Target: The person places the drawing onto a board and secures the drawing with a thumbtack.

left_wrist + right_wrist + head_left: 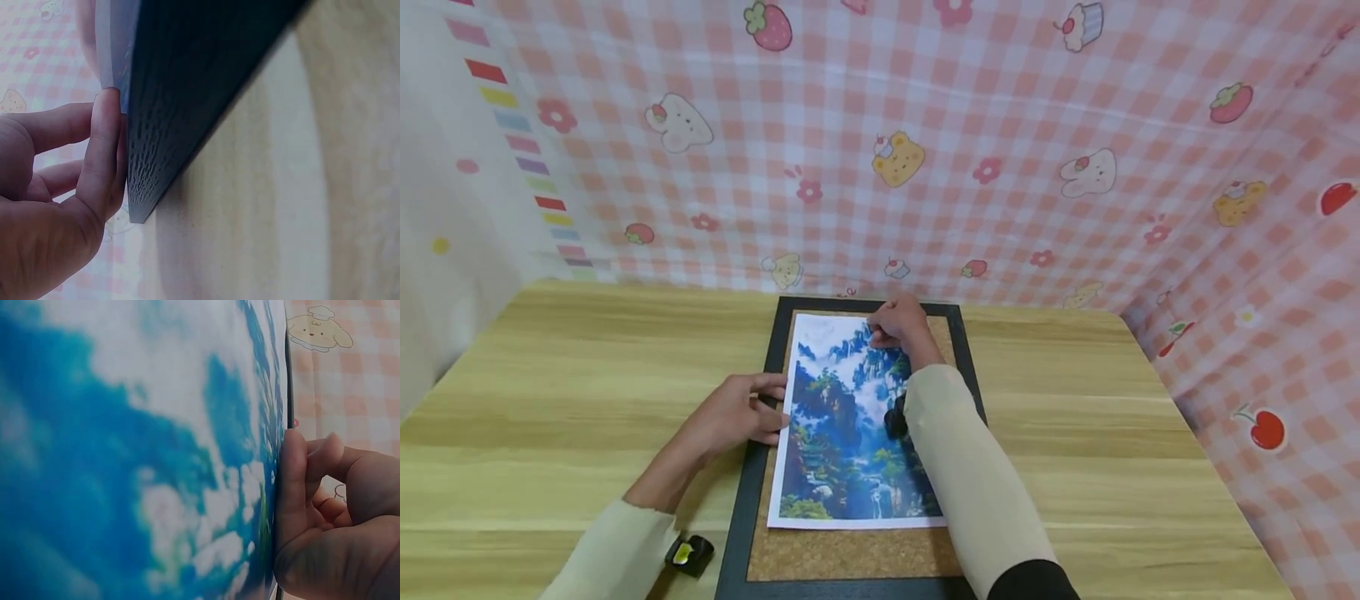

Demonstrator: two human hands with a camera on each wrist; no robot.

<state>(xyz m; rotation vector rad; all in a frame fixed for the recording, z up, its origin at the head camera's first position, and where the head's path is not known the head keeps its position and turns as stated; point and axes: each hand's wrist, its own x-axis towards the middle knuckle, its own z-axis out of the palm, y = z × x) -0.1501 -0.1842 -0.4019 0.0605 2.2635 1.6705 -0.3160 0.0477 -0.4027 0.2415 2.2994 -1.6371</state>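
A printed landscape picture with blue mountains, mist and trees lies on a cork board with a black frame. At the picture's left edge is my left hand. Its thumb touches the paper's margin, and the other fingers rest over the frame's side, as the left wrist view shows close up. My right hand is at the picture's top, its fingers bent and thumb against the sheet. The thumb and index fingertips come close together; whether something small sits between them is hidden.
The board lies on a wood-grain table, its far end close to a pink checked cloth with cartoon prints. More of this cloth hangs at the right side. A small black device is beside the left sleeve.
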